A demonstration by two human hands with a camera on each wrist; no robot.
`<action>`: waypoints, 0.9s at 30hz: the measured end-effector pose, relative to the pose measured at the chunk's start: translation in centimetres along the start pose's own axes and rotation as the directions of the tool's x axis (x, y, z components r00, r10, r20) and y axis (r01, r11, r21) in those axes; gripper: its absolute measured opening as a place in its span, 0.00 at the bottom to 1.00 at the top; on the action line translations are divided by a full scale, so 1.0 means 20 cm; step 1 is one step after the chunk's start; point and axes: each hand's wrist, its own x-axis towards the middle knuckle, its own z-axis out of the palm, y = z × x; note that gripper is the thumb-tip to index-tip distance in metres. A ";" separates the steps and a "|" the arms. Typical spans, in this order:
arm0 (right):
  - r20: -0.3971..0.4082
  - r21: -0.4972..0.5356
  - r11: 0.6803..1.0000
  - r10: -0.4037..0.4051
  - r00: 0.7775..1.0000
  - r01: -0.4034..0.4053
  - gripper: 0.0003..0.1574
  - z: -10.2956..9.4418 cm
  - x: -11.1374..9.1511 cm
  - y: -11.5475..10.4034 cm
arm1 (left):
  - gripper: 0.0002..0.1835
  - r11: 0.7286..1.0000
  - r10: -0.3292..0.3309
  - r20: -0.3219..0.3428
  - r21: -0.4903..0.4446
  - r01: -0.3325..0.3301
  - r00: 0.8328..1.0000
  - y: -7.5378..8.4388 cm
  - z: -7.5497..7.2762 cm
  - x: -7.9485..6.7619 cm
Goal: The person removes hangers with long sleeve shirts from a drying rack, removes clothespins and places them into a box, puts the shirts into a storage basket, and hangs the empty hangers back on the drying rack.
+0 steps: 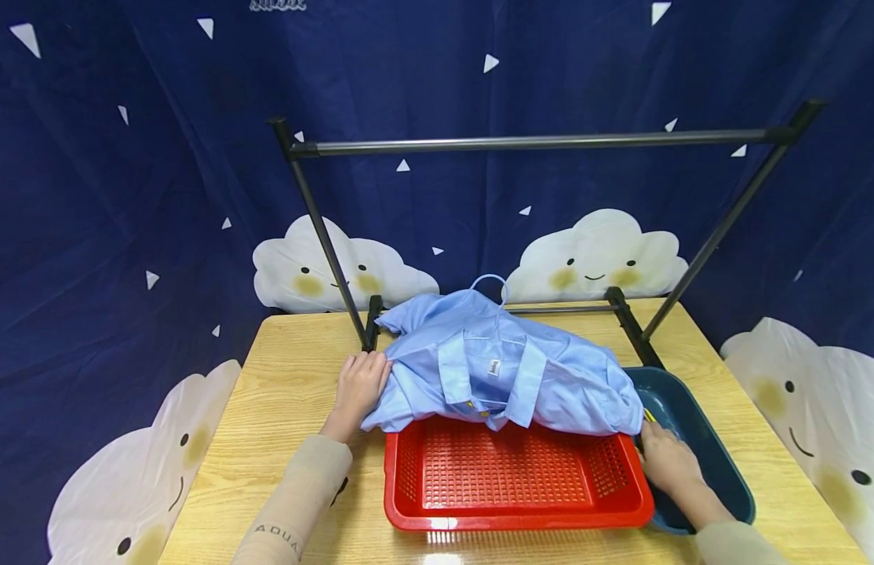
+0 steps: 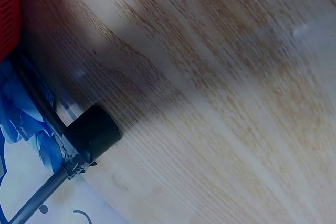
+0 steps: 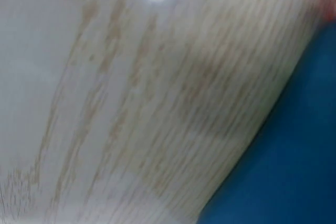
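Observation:
A light blue shirt (image 1: 423,369) with a collar lies across the rear of a red basket (image 1: 518,521). From its neck rises the hook of a pale blue hanger (image 1: 489,277). At the shirt's left end, my left hand (image 1: 362,386) grips the cloth with curled fingers. My right hand (image 1: 668,455) reaches over a dark blue basin (image 1: 715,455), close to the shirt's right end. Something small and yellow (image 1: 650,416) shows at its fingertips; whether the hand holds it is hidden. Neither wrist view shows a hand; the right one catches the basin's blue side (image 3: 283,171).
Behind the shirt stands a black rack with a horizontal bar (image 1: 536,143), two slanted posts and feet on the wooden table (image 1: 296,345). One rack foot with a black end cap (image 2: 97,132) appears in the left wrist view. A dark blue curtain (image 1: 409,78) hangs behind.

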 end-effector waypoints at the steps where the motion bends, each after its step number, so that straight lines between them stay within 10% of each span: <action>1: 0.002 -0.002 1.000 0.002 1.000 -0.002 0.33 0.00 0.00 0.00 | 0.20 1.000 0.000 0.003 0.000 0.000 1.000 0.00 0.00 0.00; 27: 0.026 0.017 1.000 0.024 0.999 -0.025 0.33 0.01 -0.01 -0.02 | 0.20 1.000 0.003 -0.008 0.005 -0.003 1.000 0.00 -0.01 0.00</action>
